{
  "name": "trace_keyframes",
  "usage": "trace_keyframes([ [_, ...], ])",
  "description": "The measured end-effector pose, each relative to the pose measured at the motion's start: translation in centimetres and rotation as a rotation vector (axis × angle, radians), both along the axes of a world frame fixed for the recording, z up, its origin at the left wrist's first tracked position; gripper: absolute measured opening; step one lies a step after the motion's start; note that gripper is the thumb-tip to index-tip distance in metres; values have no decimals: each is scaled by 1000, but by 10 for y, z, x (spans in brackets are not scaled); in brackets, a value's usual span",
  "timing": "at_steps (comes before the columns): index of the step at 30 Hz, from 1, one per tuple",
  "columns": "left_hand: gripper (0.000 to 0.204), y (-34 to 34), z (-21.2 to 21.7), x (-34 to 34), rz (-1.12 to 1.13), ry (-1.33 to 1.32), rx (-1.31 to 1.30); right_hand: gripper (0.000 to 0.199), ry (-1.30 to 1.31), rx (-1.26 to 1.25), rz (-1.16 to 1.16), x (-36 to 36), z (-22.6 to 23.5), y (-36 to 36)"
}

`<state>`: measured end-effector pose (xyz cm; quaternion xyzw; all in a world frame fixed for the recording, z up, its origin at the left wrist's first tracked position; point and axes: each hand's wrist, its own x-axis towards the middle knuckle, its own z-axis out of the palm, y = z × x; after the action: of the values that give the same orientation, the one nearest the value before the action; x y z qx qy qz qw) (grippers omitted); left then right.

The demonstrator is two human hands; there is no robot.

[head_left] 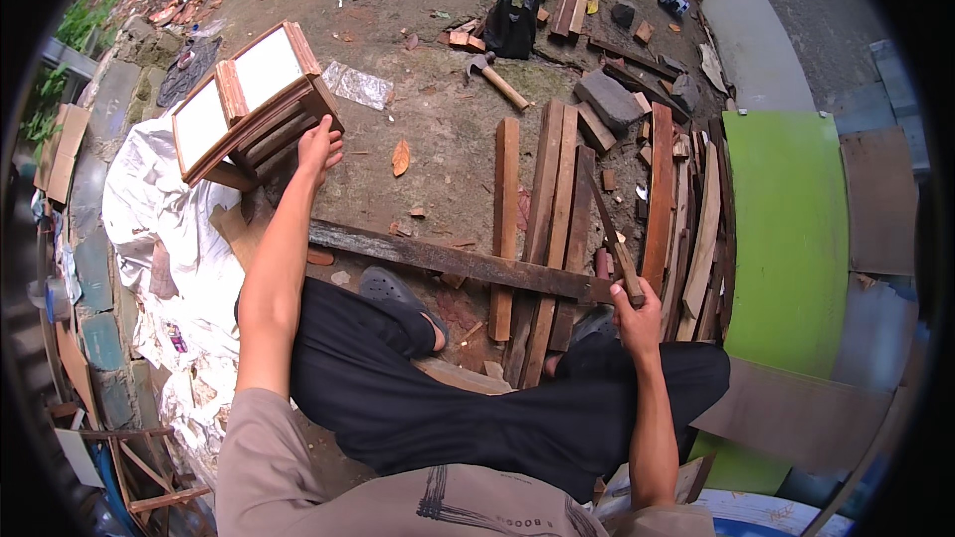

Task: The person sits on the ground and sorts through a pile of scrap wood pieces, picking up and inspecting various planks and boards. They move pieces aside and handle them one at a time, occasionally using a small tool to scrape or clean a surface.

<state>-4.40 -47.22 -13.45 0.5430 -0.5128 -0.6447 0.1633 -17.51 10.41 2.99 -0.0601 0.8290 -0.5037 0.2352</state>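
Note:
My left hand (318, 149) is closed on the lower right corner of a small wooden piece of furniture (232, 97), with white panels set in brown frames and slats beneath. It rests tilted at the left, by a white sack (164, 189). Gripped in my right hand (637, 316) is the wooden handle of a long, narrow-bladed tool (623, 264), its dark blade pointing away from me. Whether it is a knife or a saw I cannot tell. A long dark plank (448, 257) lies crosswise in front of my legs, its right end beside my right hand.
Several wooden strips (505, 209) lie lengthwise at centre right, and more are stacked by a green panel (786, 239). Farther off are a hammer (502, 83), a grey block (609, 99) and a black plastic bag (512, 22). A dry leaf (401, 157) lies on the ground.

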Motion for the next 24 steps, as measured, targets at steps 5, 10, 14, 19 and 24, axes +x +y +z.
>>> trace_keyframes([
  [5, 80, 139, -63, -15, -907, -469, -332, 22, 31, 9, -18, 0, 7, -3],
  [10, 100, 278, -73, -7, -1499, -546, -611, 22, 106, 41, -105, 0, 8, 21],
  [14, 91, 306, -76, -2, -1521, -666, -872, 21, 142, 59, -178, 11, 13, 45],
  [19, 73, 297, -107, -5, -1556, -703, -955, 21, 55, 15, -331, 31, 44, 58],
  [24, 71, 297, -104, -19, -1623, -735, -875, 19, 96, -21, -346, 42, 67, 72],
])
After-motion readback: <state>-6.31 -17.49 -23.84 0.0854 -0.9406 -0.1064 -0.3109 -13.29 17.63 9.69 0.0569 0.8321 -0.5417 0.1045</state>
